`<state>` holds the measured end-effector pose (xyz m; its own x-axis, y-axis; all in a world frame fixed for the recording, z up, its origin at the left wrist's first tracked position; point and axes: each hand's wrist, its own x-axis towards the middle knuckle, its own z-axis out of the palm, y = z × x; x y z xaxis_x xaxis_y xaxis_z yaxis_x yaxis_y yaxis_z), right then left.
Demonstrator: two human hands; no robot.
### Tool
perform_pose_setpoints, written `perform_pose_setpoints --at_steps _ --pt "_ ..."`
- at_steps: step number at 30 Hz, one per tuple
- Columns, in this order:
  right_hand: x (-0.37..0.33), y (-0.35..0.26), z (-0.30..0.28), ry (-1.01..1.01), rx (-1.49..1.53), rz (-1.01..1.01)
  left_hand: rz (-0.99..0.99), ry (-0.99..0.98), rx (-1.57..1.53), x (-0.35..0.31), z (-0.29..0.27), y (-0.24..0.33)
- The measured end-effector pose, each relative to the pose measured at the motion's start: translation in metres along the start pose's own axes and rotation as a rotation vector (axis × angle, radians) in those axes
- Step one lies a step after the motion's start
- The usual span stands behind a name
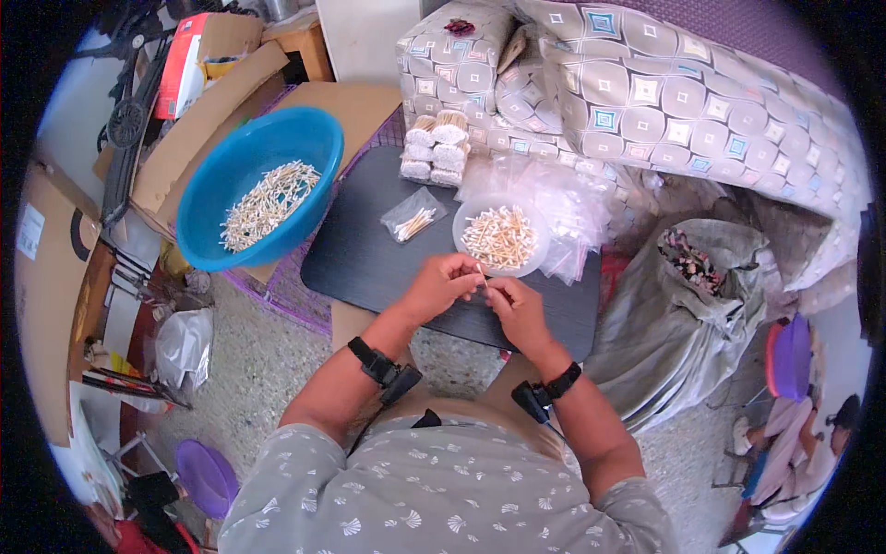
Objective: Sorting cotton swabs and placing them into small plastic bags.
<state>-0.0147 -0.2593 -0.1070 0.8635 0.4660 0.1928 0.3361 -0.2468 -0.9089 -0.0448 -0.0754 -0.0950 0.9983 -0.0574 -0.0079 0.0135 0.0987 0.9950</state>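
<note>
My left hand (445, 284) and my right hand (517, 310) meet over the near edge of a black tabletop (355, 242). Both are closed in a pinch around one cotton swab (481, 271), whose pale tip shows between the fingertips. Just beyond them, a whitish bowl (542, 242) holds many loose cotton swabs (499, 236). A small clear bag (413, 216) with a few swabs inside lies flat to the left of the bowl. Behind it stand several stacked packs of swabs (436, 150). Clear plastic bags (574, 208) are heaped right of the bowl.
Left of the table, a large blue basin (277, 137) holds a pile of swabs, with cardboard (360, 103) around it. A sofa in a patterned cover (664, 88) runs along the back. Grey cloth (660, 323) lies bunched at right. Another person (796, 448) sits far right.
</note>
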Motion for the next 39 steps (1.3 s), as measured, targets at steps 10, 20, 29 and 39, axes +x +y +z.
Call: perform_pose_setpoints --at_steps 10,20,29,39 --pt "-0.004 0.02 0.027 0.104 -0.098 -0.06 -0.109 0.037 -0.342 0.005 -0.018 -0.045" --pt "-0.006 0.011 0.026 0.142 -0.214 -0.105 -0.077 -0.004 -0.208 0.002 -0.017 -0.046" --pt "-0.004 0.017 0.028 0.182 -0.164 -0.08 -0.016 0.001 -0.14 0.0 -0.014 -0.043" --pt "-0.007 0.018 0.025 0.225 0.02 0.008 -0.03 0.04 -0.152 -0.003 -0.01 -0.037"
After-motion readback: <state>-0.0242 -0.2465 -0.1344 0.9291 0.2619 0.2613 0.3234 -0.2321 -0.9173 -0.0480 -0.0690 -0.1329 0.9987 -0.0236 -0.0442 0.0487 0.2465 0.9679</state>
